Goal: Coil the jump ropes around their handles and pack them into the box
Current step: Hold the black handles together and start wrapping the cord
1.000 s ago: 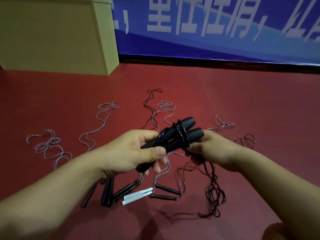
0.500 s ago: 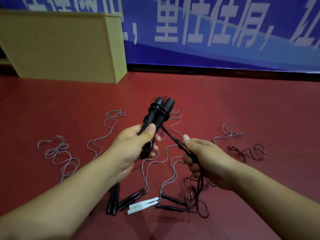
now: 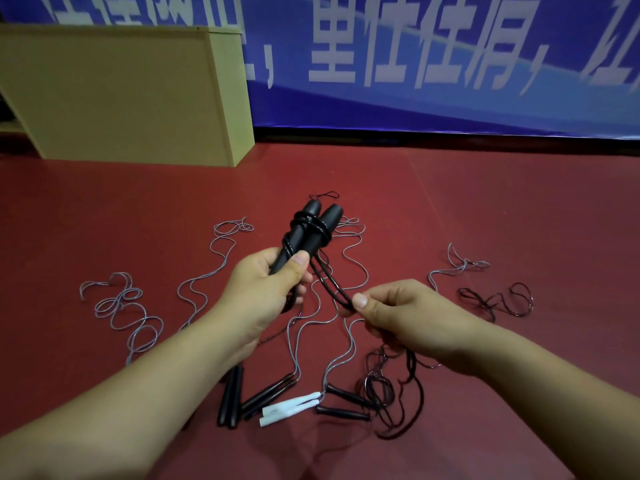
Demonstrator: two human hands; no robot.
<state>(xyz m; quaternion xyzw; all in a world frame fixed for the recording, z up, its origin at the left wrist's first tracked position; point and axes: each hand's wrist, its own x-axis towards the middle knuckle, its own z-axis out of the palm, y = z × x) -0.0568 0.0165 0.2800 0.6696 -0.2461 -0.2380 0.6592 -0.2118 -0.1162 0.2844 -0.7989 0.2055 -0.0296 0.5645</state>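
Note:
My left hand (image 3: 266,289) grips a pair of black jump-rope handles (image 3: 311,230) held together and pointing up and away from me. A few turns of black cord are wound round their upper part. My right hand (image 3: 398,317) pinches the doubled black cord (image 3: 329,285) just below the handles, to their right. The loose rest of that cord (image 3: 388,393) hangs from my right hand and lies tangled on the red floor. Other ropes lie uncoiled below: black handles (image 3: 230,396), white handles (image 3: 291,407) and thin black handles (image 3: 343,403), with grey cords (image 3: 121,306) spread around.
A tan cardboard box (image 3: 121,95) stands at the back left on the red floor (image 3: 485,209). Behind it hangs a blue banner (image 3: 415,64) with white characters. A dark cord tangle (image 3: 495,299) and a grey cord (image 3: 460,265) lie to the right.
The handles swung from lying sideways to pointing up and away in my left hand. My right hand came off the handles and drew the cord down to the right.

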